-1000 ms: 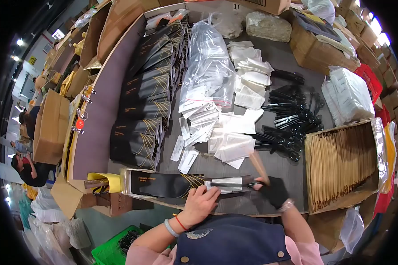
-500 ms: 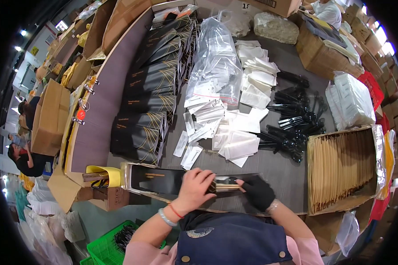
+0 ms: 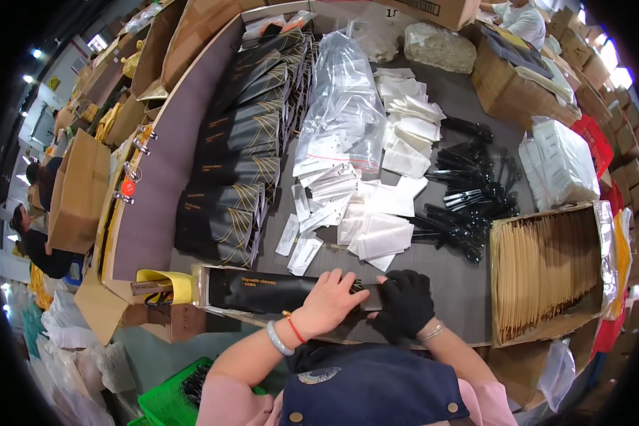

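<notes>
A long black cutlery pouch with gold print lies across the near edge of the bench, in a shallow open carton tray. My bare left hand is closed over the pouch's right part, fingers across its top. My right hand, in a black fingerless glove, is closed at the pouch's right end, thumb below and fingers above. Its grip partly hides that end, and no cutlery shows there. Just beyond my hands lie white paper packets and black plastic spoons.
Rows of black pouches stand along the left side. A clear bag of small packets lies mid-bench. At right are a carton of wooden sticks and a wrapped white stack. A green crate sits below left.
The spoon and pale sticks that showed between my hands have gone from sight at the pouch's end. My right hand has moved left, close to my left hand.
</notes>
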The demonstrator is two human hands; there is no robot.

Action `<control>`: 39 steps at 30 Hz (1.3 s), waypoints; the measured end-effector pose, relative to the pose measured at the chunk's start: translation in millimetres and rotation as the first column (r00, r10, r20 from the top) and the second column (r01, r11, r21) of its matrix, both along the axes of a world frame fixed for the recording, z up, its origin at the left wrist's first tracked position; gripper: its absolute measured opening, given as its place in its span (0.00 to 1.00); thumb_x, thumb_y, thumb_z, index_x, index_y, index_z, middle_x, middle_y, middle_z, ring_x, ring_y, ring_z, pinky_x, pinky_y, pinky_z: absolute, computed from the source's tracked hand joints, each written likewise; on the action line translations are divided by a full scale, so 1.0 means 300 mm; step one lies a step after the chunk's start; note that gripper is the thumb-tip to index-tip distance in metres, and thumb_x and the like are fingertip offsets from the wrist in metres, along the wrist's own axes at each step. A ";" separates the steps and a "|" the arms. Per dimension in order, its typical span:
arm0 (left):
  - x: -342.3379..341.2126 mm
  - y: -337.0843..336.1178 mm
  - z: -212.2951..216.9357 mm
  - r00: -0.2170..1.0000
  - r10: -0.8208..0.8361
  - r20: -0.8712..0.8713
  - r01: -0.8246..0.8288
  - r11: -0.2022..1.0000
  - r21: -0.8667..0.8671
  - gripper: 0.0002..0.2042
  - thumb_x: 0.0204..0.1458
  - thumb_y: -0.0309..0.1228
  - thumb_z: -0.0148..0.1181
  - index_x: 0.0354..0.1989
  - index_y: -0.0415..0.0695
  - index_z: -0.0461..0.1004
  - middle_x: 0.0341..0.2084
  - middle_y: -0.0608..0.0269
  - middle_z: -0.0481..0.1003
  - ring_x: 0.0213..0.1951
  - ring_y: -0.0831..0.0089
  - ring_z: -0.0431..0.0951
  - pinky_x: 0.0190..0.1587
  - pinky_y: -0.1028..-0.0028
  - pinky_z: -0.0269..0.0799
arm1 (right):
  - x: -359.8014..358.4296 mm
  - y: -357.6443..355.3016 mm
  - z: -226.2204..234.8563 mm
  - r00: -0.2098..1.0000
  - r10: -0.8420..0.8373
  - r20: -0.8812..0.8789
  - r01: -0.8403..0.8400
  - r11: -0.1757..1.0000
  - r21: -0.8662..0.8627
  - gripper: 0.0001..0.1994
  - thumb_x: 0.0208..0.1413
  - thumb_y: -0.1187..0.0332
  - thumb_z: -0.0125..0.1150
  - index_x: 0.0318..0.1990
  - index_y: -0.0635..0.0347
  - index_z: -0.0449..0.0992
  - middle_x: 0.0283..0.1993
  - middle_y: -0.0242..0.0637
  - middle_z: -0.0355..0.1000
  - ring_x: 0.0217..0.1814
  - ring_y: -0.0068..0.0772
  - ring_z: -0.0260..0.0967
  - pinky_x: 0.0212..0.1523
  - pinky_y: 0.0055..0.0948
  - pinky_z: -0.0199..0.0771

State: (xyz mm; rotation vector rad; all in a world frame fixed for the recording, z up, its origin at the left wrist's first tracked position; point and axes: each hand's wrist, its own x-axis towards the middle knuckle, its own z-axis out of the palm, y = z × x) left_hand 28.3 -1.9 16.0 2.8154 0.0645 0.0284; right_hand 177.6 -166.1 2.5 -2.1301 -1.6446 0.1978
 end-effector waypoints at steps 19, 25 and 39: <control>-0.141 -0.005 -0.110 0.708 0.703 0.069 -0.692 0.710 -0.128 0.44 0.34 0.50 0.74 0.59 0.36 0.65 0.59 0.46 0.61 0.61 0.46 0.57 0.64 0.43 0.44 | 0.075 -0.082 0.138 0.991 -0.111 0.079 0.123 0.978 -0.166 0.31 0.30 0.53 0.76 0.45 0.52 0.73 0.42 0.35 0.69 0.47 0.40 0.66 0.51 0.41 0.58; -0.159 0.016 -0.117 0.701 0.712 0.036 -0.680 0.683 -0.267 0.44 0.35 0.46 0.76 0.60 0.34 0.64 0.61 0.45 0.61 0.65 0.47 0.55 0.68 0.50 0.42 | 0.069 -0.070 0.143 1.000 -0.014 0.001 0.014 0.965 -0.261 0.31 0.36 0.49 0.73 0.49 0.54 0.73 0.45 0.36 0.70 0.48 0.40 0.66 0.53 0.44 0.56; -0.066 0.214 -0.130 0.787 0.611 0.090 -0.606 0.792 -0.076 0.11 0.41 0.30 0.70 0.31 0.43 0.75 0.30 0.56 0.73 0.36 0.53 0.74 0.40 0.59 0.71 | 0.224 -0.202 0.041 0.887 -0.447 -0.117 0.460 0.876 0.143 0.19 0.47 0.70 0.68 0.47 0.61 0.72 0.46 0.42 0.72 0.51 0.43 0.68 0.56 0.38 0.66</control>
